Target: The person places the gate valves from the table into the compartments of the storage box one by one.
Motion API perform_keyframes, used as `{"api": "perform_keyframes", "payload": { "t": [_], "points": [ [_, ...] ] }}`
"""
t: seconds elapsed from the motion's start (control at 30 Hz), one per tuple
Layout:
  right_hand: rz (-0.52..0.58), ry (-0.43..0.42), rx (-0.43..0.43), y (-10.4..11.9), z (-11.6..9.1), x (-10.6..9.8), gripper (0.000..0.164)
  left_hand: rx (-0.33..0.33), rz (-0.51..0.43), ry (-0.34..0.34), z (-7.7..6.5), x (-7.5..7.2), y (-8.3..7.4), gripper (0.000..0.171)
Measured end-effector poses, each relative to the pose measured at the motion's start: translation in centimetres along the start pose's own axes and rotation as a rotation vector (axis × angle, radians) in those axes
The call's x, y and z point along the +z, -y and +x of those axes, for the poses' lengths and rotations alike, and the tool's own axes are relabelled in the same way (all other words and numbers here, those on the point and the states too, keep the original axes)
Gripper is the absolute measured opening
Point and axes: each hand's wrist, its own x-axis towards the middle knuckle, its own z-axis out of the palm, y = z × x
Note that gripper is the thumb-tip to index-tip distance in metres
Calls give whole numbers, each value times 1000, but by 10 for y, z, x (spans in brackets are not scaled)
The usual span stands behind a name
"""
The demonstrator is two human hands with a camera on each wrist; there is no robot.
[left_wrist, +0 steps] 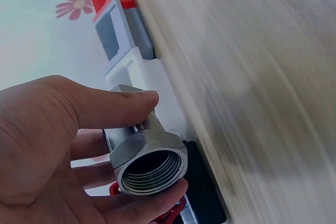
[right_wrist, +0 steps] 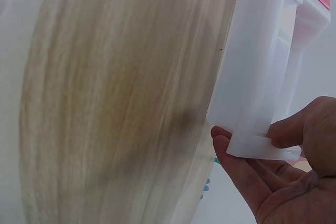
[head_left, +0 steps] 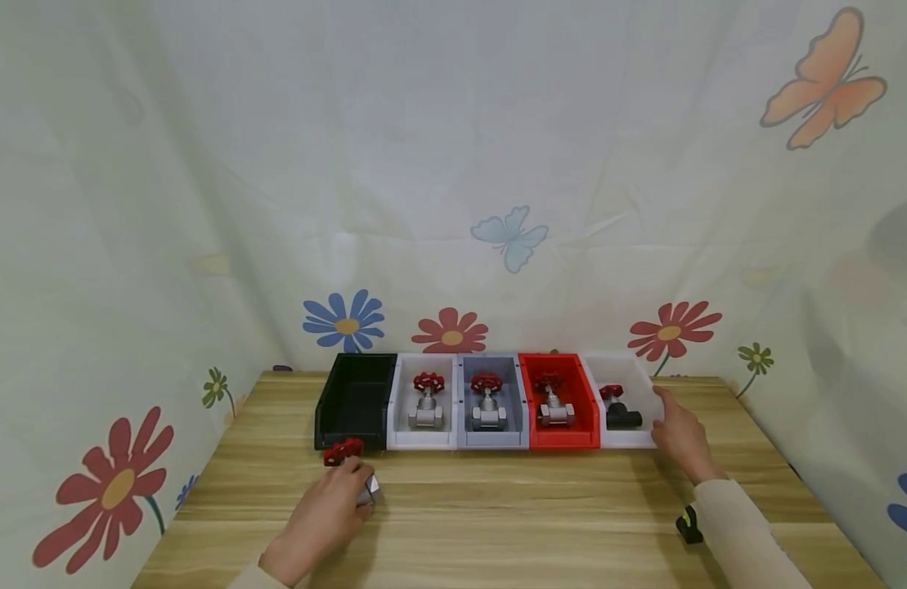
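My left hand [head_left: 328,505] grips a metal gate valve [left_wrist: 149,163] just in front of the black bin [head_left: 356,401]. The valve's red handwheel [head_left: 343,451] points toward that bin, and its threaded opening faces the left wrist camera. At the row's right end, my right hand [head_left: 681,433] pinches the side wall of a white bin [right_wrist: 254,66], thumb inside and fingers outside. Inside this white bin lies a dark valve [head_left: 623,415] with a red handwheel.
Between the end bins stand another white bin [head_left: 427,440], a grey bin [head_left: 493,439] and a red bin [head_left: 563,439], each holding a metal valve with a red handwheel. A small black object [head_left: 689,526] appears beside the right sleeve. A patterned curtain [head_left: 453,164] hangs behind the wooden table [head_left: 512,515].
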Motion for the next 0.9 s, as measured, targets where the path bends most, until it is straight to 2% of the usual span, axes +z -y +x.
{"api": "perform_keyframes", "payload": {
  "t": [0.5,0.6,0.8,0.9],
  "points": [
    [-6,-31,-38,-2,-1,2,63,97,31,-51,4,-13,1,43],
    [-5,-28,-33,-2,-1,1,62,95,42,-49,5,-17,2,43],
    [-5,-23,-29,-2,0,1,62,49,40,16,12,-23,4,44],
    [-3,-25,-31,-2,0,1,62,49,39,16,17,-25,6,45]
  ]
}}
